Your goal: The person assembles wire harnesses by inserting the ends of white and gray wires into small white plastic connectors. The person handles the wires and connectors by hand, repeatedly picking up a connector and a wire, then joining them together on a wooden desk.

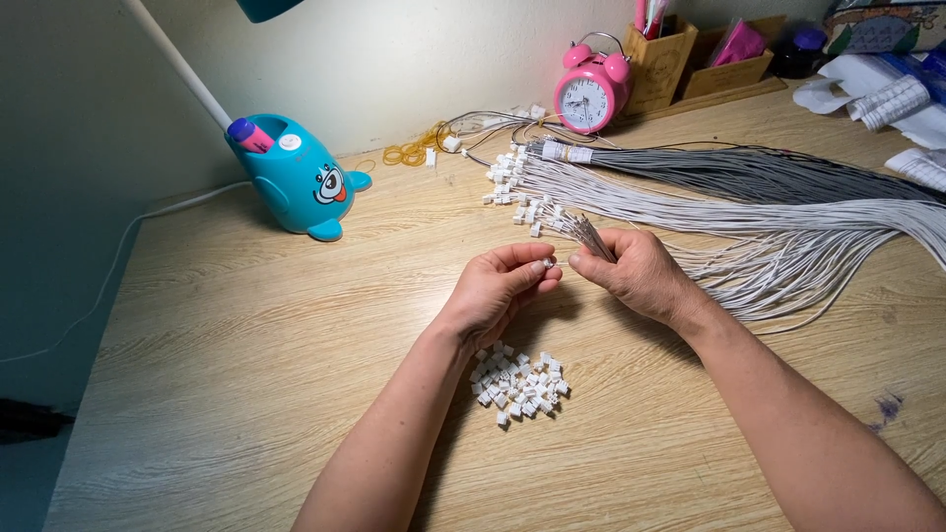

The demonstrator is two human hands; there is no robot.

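My left hand pinches a small white plastic connector between thumb and fingertips. My right hand grips a bunch of thin grey wires, their ends pointing toward the connector. The two hands almost touch above the wooden desk. A pile of several loose white connectors lies on the desk just below my left wrist. Behind my hands, long bundles of grey and white wires stretch to the right, some with white connectors fitted on their ends.
A teal whale-shaped lamp base holding a pink marker stands at the back left. A pink alarm clock, wooden organisers, yellow rubber bands and white packets line the back edge by the wall.
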